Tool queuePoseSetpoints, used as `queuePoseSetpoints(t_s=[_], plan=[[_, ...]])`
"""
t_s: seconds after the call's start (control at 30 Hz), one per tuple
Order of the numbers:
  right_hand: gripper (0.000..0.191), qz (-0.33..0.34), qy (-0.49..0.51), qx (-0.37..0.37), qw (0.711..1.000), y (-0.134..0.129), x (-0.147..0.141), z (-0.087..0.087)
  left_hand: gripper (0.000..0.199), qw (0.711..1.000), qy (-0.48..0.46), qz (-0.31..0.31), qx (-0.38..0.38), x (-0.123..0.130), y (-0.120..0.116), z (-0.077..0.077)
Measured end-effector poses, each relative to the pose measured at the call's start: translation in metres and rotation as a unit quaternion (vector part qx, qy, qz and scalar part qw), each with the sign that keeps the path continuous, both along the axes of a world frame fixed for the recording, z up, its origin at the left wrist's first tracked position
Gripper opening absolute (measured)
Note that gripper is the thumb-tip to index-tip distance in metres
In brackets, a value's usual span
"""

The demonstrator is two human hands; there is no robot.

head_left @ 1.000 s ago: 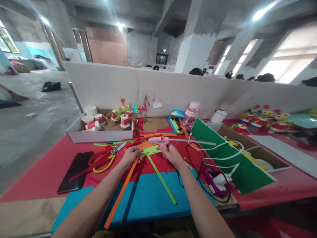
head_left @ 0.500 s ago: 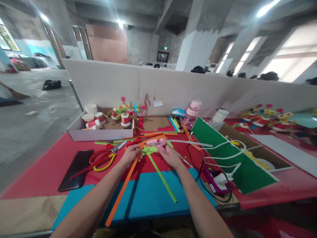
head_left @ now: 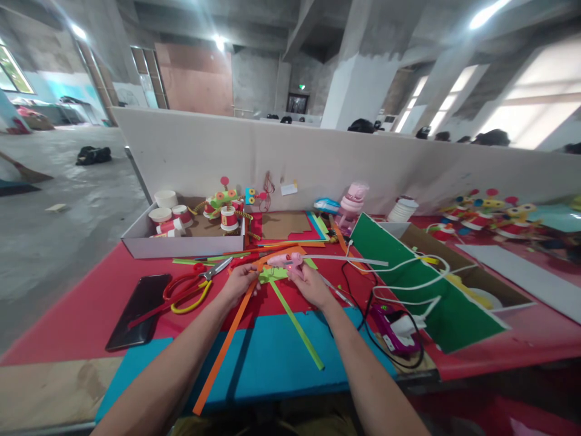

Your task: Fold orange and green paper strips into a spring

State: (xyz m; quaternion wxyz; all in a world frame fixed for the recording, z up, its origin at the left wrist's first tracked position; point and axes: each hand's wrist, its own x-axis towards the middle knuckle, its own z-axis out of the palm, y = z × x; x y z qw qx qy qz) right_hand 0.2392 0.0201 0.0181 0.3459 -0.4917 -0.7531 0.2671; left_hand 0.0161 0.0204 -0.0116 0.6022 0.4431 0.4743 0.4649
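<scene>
My right hand (head_left: 309,283) is closed around a pink glue gun (head_left: 290,263), with a long pale glue stick (head_left: 345,260) poking out of its back to the right. The gun's nozzle points left, toward my left hand (head_left: 244,282). That hand pinches an orange paper strip (head_left: 224,357), which slants down toward the near edge over a blue sheet (head_left: 276,369). Beneath the gun lies a piece of light green paper (head_left: 273,275), and a green strip (head_left: 297,326) runs from there toward me. Whether the nozzle touches the strip I cannot tell.
Left are scissors (head_left: 190,290), a black phone (head_left: 138,312) and a box (head_left: 184,247) with paper cups and a paper-cup figure. A green-walled box (head_left: 426,290), white cables and a purple power block (head_left: 394,330) sit on the right. A white partition (head_left: 204,145) stands behind.
Almost nothing differs. The view has shifted very slightly; both hands keep their hold on the glue gun and the orange strip in the same place.
</scene>
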Motion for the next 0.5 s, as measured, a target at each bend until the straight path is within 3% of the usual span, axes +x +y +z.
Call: queuePoseSetpoints(t_s=[0.5], plan=[[0.028,-0.006,-0.045,0.012,0.999,0.0017,-0.0013,0.0038,0.031,1.000,0.015,-0.006,-0.001,-0.0012,0.0007,-0.0031]])
